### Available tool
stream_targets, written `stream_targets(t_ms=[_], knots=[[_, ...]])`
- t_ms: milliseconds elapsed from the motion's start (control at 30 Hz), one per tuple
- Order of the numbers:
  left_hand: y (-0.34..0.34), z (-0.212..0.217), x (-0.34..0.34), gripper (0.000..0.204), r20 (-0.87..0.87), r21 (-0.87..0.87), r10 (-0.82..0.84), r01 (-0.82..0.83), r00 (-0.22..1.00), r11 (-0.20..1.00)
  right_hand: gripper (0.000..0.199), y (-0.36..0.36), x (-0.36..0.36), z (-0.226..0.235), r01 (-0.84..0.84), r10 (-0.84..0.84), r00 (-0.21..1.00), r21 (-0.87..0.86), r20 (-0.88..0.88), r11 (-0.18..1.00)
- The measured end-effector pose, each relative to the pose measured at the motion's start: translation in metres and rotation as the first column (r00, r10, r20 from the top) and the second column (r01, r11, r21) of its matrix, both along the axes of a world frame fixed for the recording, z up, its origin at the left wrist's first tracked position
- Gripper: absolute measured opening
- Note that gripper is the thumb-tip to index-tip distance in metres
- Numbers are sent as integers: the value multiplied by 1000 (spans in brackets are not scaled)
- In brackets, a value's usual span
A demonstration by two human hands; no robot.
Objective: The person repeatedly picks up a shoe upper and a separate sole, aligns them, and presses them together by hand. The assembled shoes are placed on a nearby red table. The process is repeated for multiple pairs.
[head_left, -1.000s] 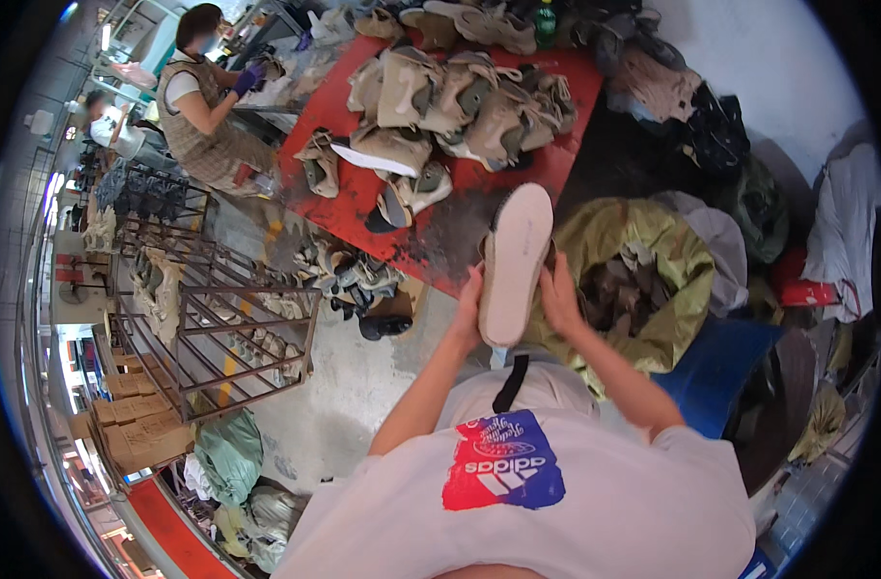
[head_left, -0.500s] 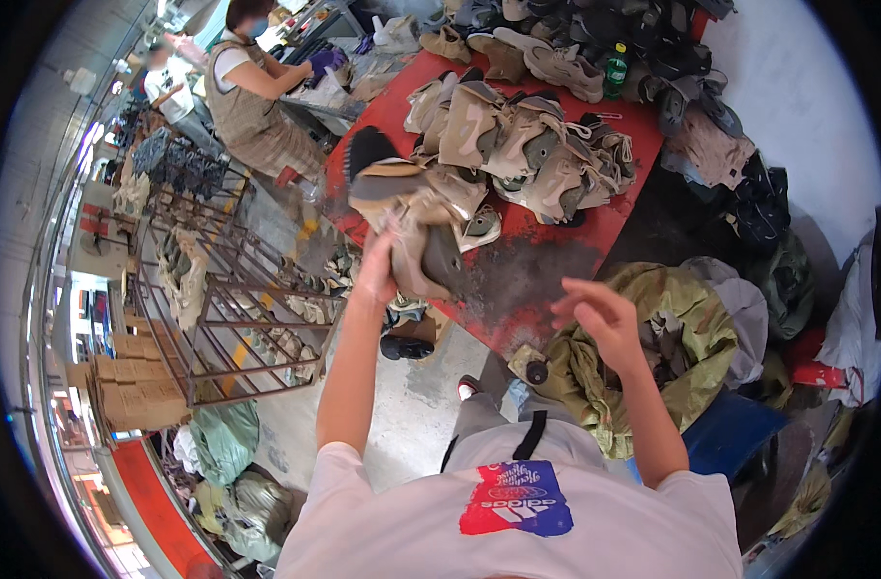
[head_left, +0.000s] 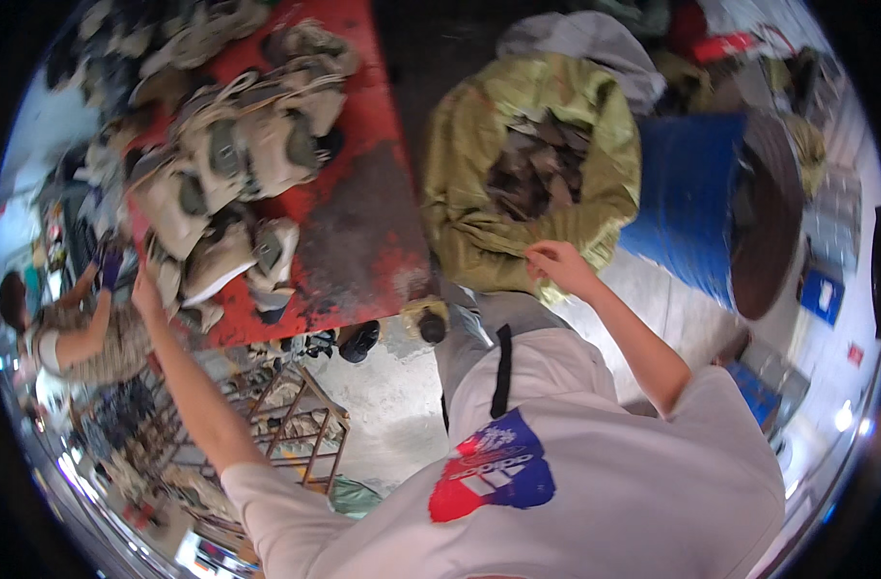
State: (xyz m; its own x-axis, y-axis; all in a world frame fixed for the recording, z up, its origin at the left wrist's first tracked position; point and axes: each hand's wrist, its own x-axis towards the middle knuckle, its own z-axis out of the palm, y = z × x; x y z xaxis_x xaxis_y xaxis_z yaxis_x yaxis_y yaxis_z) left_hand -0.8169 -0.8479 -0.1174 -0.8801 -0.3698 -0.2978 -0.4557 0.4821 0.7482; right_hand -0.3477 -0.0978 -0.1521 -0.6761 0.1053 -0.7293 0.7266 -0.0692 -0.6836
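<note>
My left hand [head_left: 147, 288] reaches far out to the left edge of a red table [head_left: 368, 227]. It rests against a tan boot [head_left: 214, 262] in a heap of similar boots [head_left: 238, 145]. Its fingers are too small and blurred to read. My right hand [head_left: 554, 262] pinches the near rim of an open olive-green sack [head_left: 479, 174] standing beside the table. The sack holds dark, flat pieces [head_left: 537, 169].
A blue barrel [head_left: 689, 207] stands right of the sack. A rusty metal rack [head_left: 301, 425] with more footwear sits below the table's edge, and a black shoe [head_left: 359, 340] lies on the floor. Another person [head_left: 69, 333] in purple gloves works at far left.
The view has swung round to the right. My left arm has stretched further to the boot pile. My right hand has moved from mid-air onto the sack's rim.
</note>
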Motion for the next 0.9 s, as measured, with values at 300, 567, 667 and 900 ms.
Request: stream_targets(t_ms=[300, 567, 667, 900], knots=[[81, 35, 212, 62, -199, -617, -9, -119, 980, 778, 26, 78, 4, -216, -220, 82, 948, 445, 309, 868], [130, -28, 541, 31, 477, -238, -259, 408, 840, 882, 38, 66, -31, -368, -441, 255, 840, 332, 478, 834], [119, -38, 623, 33, 677, 134, -379, 400, 631, 907, 52, 32, -37, -388, -577, 303, 785, 459, 541, 675], [227, -29, 631, 51, 840, 255, -195, -51, 506, 966, 41, 48, -54, -379, -520, 197, 769, 417, 608, 745]])
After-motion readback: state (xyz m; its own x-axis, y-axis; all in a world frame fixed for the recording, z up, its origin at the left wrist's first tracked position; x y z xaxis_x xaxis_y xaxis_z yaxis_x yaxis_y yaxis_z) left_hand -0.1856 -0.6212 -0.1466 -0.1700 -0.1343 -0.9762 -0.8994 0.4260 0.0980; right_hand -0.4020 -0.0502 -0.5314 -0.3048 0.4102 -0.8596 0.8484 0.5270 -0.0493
